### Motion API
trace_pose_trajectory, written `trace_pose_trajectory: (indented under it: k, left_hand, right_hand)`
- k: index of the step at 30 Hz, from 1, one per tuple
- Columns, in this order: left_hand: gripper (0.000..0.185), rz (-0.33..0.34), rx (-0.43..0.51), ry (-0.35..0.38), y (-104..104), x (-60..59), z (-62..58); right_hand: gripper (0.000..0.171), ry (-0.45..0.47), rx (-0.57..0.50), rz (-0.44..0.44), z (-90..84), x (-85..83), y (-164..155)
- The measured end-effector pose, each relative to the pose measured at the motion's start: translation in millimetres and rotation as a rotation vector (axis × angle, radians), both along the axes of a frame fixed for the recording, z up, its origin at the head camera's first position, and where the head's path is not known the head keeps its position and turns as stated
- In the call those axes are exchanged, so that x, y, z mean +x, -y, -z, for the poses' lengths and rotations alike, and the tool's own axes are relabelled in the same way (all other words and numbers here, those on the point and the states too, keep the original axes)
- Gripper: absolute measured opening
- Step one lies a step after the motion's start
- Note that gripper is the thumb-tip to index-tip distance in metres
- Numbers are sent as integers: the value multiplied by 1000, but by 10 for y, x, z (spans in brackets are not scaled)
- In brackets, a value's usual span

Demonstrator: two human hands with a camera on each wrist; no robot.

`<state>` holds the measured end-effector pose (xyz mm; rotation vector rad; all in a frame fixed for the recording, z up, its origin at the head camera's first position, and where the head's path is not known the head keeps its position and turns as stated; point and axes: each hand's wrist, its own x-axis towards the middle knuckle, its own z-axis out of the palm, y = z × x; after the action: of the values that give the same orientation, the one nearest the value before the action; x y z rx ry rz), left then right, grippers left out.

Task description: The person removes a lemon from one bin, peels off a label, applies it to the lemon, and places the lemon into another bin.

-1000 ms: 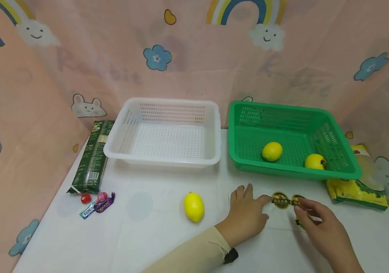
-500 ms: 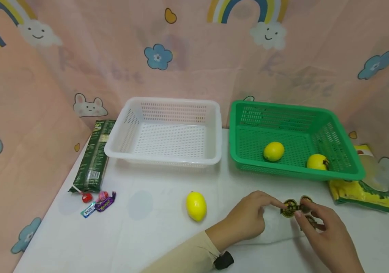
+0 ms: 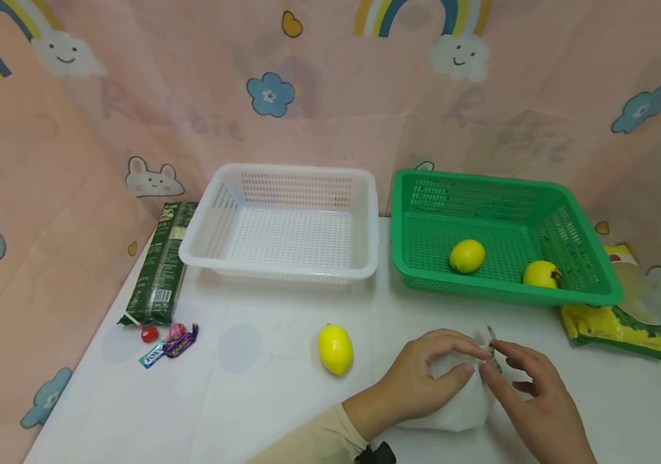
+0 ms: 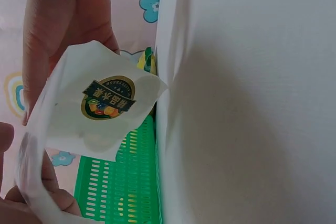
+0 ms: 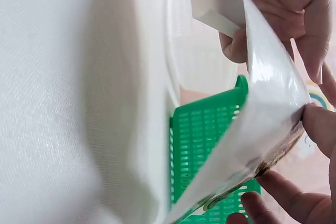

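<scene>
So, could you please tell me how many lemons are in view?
3: two lemons in the green basket, at and, and one lemon on the table. None looks hidden.

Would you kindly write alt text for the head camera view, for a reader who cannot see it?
Two hands, left hand and right hand, pinch a white sticker sheet lifted off a white table. A loose lemon lies left of them; behind stand a white basket and a green basket holding two lemons.
</scene>
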<state>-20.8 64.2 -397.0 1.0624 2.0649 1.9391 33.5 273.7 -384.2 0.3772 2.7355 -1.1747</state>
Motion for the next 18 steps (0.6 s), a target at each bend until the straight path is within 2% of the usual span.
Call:
trace_pose_trajectory:
  k: [4,7,13,16,18]
  left_hand:
    - [23,-7,-3,-51,9,-15,14]
    - [24,-16,-10,-64,14,-29,9]
    - [23,-33,-14,-27,-4,-42,-3]
    - [24,-63,-45,-16,-21,-54,7]
    - [25,-72,-104,-8,-34,-71,37]
  right_hand:
    - [74,16,-17,26,-11,-11,-16]
    - [69,14,-7,44,-28,-21,-56]
    - [37,-71,100,80,-39,9,-172]
    - [31,-86,134,105,-46,33,-234]
    - [33,-81,137,142,-47,45,-259]
